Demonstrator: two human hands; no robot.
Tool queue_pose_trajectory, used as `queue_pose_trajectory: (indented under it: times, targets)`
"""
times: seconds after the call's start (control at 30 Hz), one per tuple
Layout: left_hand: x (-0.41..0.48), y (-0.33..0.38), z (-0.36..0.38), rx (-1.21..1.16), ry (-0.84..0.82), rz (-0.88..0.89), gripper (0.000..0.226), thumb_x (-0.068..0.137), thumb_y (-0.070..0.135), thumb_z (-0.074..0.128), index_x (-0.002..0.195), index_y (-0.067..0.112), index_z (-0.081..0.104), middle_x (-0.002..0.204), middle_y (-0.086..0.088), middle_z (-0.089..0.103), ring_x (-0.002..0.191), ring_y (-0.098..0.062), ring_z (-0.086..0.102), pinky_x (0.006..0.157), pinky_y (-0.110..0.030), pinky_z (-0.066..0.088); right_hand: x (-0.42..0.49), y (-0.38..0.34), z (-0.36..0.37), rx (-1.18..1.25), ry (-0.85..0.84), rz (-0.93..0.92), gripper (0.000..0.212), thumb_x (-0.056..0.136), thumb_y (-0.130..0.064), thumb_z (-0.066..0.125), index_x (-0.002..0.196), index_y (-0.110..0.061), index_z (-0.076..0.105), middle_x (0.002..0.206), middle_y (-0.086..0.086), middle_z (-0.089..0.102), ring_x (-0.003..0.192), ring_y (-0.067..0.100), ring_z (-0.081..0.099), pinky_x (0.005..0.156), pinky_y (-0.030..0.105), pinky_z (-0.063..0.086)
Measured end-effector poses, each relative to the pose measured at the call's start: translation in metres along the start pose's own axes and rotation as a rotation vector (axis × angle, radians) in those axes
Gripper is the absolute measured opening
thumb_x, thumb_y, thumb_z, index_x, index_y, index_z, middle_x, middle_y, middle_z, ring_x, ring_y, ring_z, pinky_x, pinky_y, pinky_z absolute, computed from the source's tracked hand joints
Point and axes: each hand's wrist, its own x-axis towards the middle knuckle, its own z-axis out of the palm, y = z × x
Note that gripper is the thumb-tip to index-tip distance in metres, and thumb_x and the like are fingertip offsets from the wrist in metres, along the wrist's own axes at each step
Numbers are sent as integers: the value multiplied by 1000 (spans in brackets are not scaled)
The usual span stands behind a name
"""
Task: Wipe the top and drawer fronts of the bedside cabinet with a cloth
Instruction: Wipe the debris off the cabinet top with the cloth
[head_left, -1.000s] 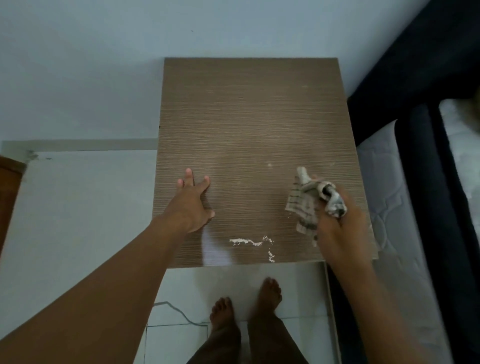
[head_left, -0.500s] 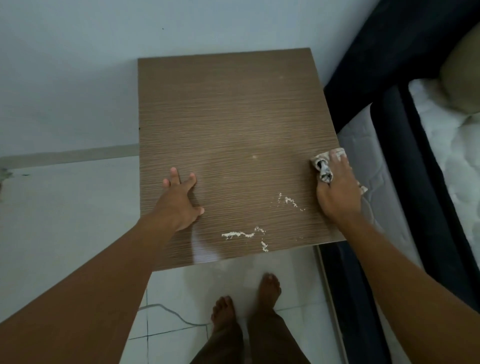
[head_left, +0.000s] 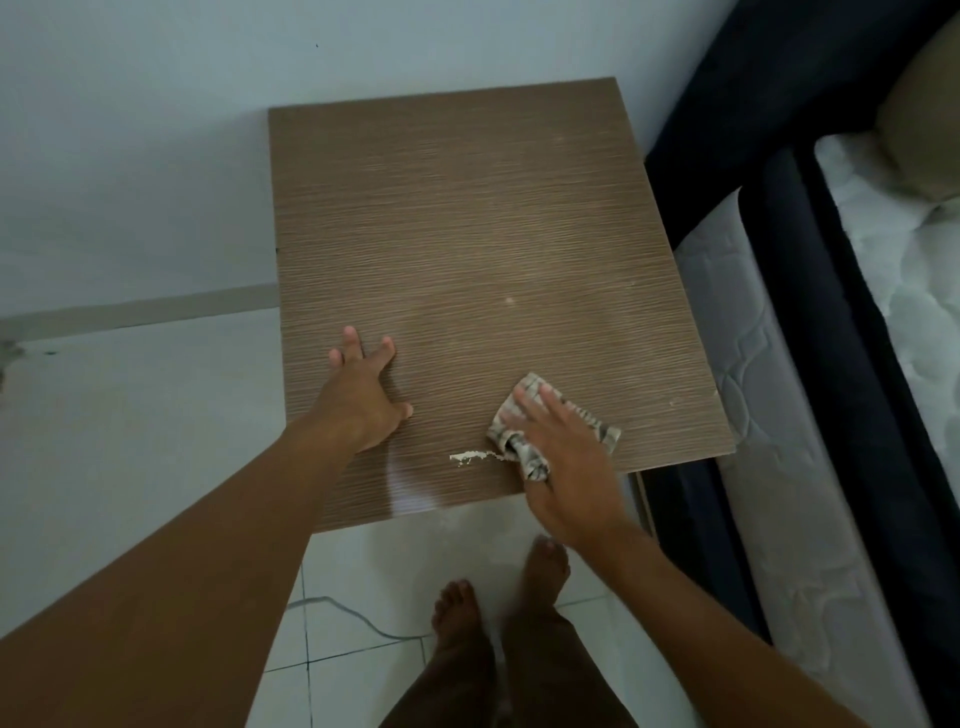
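The bedside cabinet's brown wood-grain top (head_left: 467, 234) fills the middle of the view from above; its drawer fronts are hidden. My left hand (head_left: 363, 395) lies flat with spread fingers on the near left part of the top. My right hand (head_left: 563, 457) presses a crumpled checked cloth (head_left: 524, 452) onto the near right part with straight fingers. A streak of white crumbs (head_left: 470, 457) sits on the top just left of the cloth.
A pale wall (head_left: 156, 130) stands behind and left of the cabinet. A dark bed frame (head_left: 779, 312) with a white mattress (head_left: 909, 312) borders its right side. My bare feet (head_left: 462, 618) and a thin cable (head_left: 358, 618) are on the white tiled floor below.
My right hand has slid the cloth from the cabinet's right edge leftward and nearer, over the scattered white crumbs to the streak. My left hand stays planted on the top.
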Motion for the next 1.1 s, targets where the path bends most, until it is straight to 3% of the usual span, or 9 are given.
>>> queue_pose_trajectory:
  times: [0.17, 0.33, 0.47, 0.6, 0.67, 0.8, 0.87, 0.97, 1.1]
  targets:
    - [1, 0, 0, 5, 2, -4, 88, 90, 20, 67, 155, 28, 9, 160, -1, -23, 148, -25, -16, 119, -41, 5, -19, -32, 23, -41, -41, -36, 51, 88, -22, 43, 138, -17, 53, 151, 0, 43, 146, 17, 25, 120, 35, 18]
    - [0, -1, 0, -2, 4, 2, 87, 90, 20, 67, 155, 29, 8, 160, -1, -23, 148, -24, -16, 119, -40, 4, -43, -37, 14, 185, -118, -65, 53, 82, -21, 50, 135, -18, 56, 144, -6, 50, 137, 7, 39, 114, 33, 34]
    - [0, -1, 0, -4, -4, 4, 88, 90, 19, 67, 155, 29, 8, 160, -1, -24, 148, -24, -16, 119, -41, 4, -57, -36, -13, 449, -170, 9, 29, 87, -17, 53, 112, -21, 66, 107, -9, 70, 97, 7, 66, 82, 32, 56]
    - [-1, 1, -2, 53, 1, 7, 87, 91, 23, 66, 155, 27, 7, 160, -3, -23, 149, -26, -14, 119, -44, 5, -36, -42, -45, 565, -1, -19, 15, 92, -27, 48, 86, -26, 61, 78, -9, 63, 67, 14, 60, 57, 40, 52]
    - [-2, 3, -2, 81, 5, -1, 87, 91, 25, 66, 155, 28, 7, 161, -3, -22, 149, -26, -13, 119, -45, 5, -10, -46, -58, 476, 106, -24, 28, 95, -43, 45, 83, -21, 57, 72, -6, 58, 61, 18, 55, 52, 37, 46]
    - [-3, 3, -3, 110, 7, -2, 88, 90, 28, 66, 155, 28, 6, 161, -4, -21, 149, -27, -12, 119, -45, 7, 48, -47, -56, 120, 125, 38, 23, 94, -28, 45, 106, -20, 62, 91, -2, 65, 78, 20, 60, 64, 30, 40]
    - [-2, 3, -3, 116, 9, 1, 89, 90, 28, 66, 155, 28, 6, 161, -4, -21, 149, -28, -11, 119, -44, 7, 67, -39, -35, 22, -22, 59, 33, 94, -25, 48, 124, -18, 58, 118, 5, 65, 106, 27, 59, 83, 34, 43]
    - [-3, 4, -3, 118, 12, -7, 89, 90, 27, 67, 155, 29, 7, 161, -3, -20, 149, -27, -11, 119, -43, 7, 67, -31, -2, 0, -254, -48, 63, 84, -36, 37, 144, -19, 44, 149, 7, 45, 140, 28, 37, 114, 47, 28]
    - [-3, 4, -3, 99, 4, -9, 87, 91, 27, 66, 155, 30, 7, 161, -2, -21, 149, -26, -12, 119, -43, 6, 33, -32, 11, 8, -358, -275, 65, 77, -29, 43, 139, -13, 51, 145, 14, 49, 136, 27, 43, 114, 43, 31]
